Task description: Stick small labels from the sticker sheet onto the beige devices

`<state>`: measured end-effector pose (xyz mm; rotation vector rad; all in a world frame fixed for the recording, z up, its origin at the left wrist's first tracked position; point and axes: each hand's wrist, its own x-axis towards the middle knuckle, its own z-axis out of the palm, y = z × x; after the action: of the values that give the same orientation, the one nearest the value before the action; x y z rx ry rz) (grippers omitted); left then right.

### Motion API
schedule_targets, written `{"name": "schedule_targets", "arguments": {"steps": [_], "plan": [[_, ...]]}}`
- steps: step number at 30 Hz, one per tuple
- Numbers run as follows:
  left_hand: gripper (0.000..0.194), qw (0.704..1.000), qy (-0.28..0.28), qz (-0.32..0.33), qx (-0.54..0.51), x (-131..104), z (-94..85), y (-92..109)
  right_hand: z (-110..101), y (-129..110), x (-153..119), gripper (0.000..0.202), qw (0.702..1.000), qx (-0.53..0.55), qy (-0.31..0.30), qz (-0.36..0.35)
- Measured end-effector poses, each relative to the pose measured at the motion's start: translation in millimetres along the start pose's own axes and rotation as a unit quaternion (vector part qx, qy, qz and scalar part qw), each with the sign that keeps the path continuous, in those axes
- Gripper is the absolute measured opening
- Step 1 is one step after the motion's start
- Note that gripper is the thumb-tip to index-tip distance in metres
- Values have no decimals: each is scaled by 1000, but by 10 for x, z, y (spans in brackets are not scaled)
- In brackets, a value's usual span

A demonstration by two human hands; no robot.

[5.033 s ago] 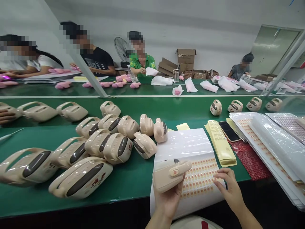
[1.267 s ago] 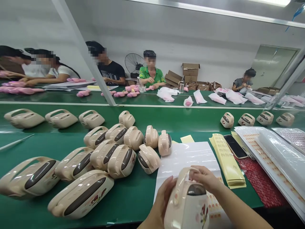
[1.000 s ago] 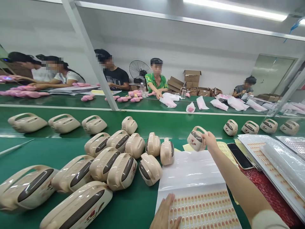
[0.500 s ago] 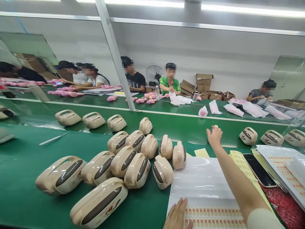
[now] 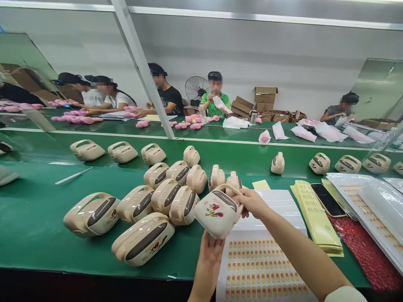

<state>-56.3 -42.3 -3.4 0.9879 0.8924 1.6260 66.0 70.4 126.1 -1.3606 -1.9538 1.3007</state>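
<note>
Both my hands hold one beige handheld device (image 5: pixel 216 212) with a dark panel and a red flower print, lifted above the green table. My left hand (image 5: pixel 210 253) supports it from below. My right hand (image 5: pixel 250 201) grips its handle end from the right. Under it lies a white sticker sheet (image 5: pixel 261 268) with rows of small orange labels. A cluster of several more beige devices (image 5: pixel 163 197) lies just to the left. One lone device (image 5: pixel 278 163) stands on the green conveyor belt beyond.
Yellow label strips (image 5: pixel 311 214), a phone (image 5: pixel 327 199) and plastic-wrapped sheets (image 5: pixel 374 205) lie to the right. More devices (image 5: pixel 346 163) ride the belt (image 5: pixel 239 157) at right and left. Across the belt several people sit with pink items and white bags. A thin white tool (image 5: pixel 73 176) lies far left.
My right hand let go of a device on the belt, drew back and took up another from the cluster. My left hand rose from the sticker sheet to support it.
</note>
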Motion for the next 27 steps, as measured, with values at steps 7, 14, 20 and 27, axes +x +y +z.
{"name": "schedule_targets", "arguments": {"steps": [7,14,20,27], "plan": [[56,977,-90,-68,-182,-70,448,101,3,456,-738,47,985,143,-23,94],[41,929,-86,-110,-342,-158,443,-15,-168,1481,-1835,36,972,-81,218,-33],[47,897,-90,-142,-408,-128,547,156,64,1911,-2151,17,957,-140,226,-116],[52,886,-110,-162,-420,-187,669,191,54,1644,-2045,27,942,32,328,-59]]}}
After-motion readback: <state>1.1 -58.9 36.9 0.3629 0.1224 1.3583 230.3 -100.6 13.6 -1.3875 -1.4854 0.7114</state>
